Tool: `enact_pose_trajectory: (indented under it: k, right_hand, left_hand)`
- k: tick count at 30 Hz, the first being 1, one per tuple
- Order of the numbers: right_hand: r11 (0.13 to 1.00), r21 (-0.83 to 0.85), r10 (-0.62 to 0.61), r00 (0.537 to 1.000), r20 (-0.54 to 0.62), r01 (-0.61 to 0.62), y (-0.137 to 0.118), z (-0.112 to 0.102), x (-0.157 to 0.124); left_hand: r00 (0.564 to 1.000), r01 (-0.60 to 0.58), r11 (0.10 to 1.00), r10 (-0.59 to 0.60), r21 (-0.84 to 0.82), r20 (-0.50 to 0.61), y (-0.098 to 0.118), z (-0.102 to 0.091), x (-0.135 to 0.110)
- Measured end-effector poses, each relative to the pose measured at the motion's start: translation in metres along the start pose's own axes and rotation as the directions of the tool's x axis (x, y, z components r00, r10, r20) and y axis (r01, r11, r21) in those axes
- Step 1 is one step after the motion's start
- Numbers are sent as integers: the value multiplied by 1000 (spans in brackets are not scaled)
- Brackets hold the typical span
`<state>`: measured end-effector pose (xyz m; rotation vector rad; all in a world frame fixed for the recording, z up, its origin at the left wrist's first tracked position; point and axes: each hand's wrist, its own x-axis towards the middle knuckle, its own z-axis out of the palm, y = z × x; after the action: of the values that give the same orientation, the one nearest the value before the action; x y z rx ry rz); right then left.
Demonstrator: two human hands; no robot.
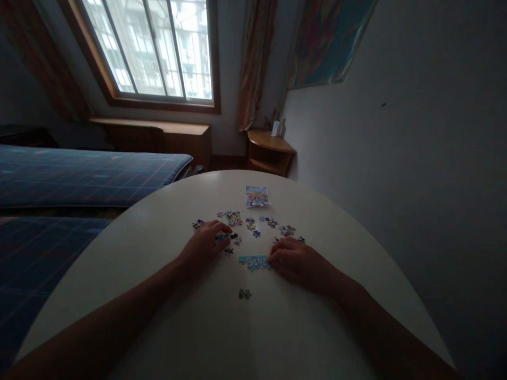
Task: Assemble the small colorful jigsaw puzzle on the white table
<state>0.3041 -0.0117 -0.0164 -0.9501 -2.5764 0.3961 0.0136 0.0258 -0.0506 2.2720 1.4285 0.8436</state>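
Note:
Loose jigsaw puzzle pieces lie under and around my left hand [206, 240], whose thumb and fingers are apart above the table. A dark puzzle piece [234, 236] is by its fingertips. My right hand [297, 261] rests on the table with its fingers bent together at the right end of a joined jigsaw puzzle strip [255, 262]. That strip is light blue with pale lettering, and the fingers cover its right end. Closer to me lies a small joined pair of dark puzzle pieces [244, 294].
More puzzle pieces [233, 218] spread in an arc beyond my hands, with another cluster [287, 230] to the right. A printed picture sheet [257, 196] lies farther back on the round white table [190, 190]. A bed [99, 174] stands left, a corner shelf [271, 141] behind.

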Motion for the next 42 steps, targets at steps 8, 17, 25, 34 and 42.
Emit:
enact_pose_trajectory:
  k: [8, 17, 25, 34, 42]
  right_hand:
    - [1000, 9, 1, 1000, -7, -1, 0, 0, 0]
    - [998, 5, 70, 989, -132, -70, -6, 8, 2]
    - [982, 151, 144, 967, -212, -113, -33, 22, 9]
    - [966, 210, 187, 970, -155, -153, -21, 8, 5]
    - [958, 230, 173, 985, 9, -170, -10, -6, 1]
  left_hand:
    - [997, 35, 966, -53, -255, -62, 9, 0, 1]
    - [980, 199, 739, -161, -644, 118, 36, 5, -12]
    - [961, 249, 672, -82, -698, 264, 55, 12, -26]
    - [987, -85, 943, 124, -321, 102, 51, 6, -28]
    - [848, -493, 868, 494, -56, 193, 43, 6, -27]
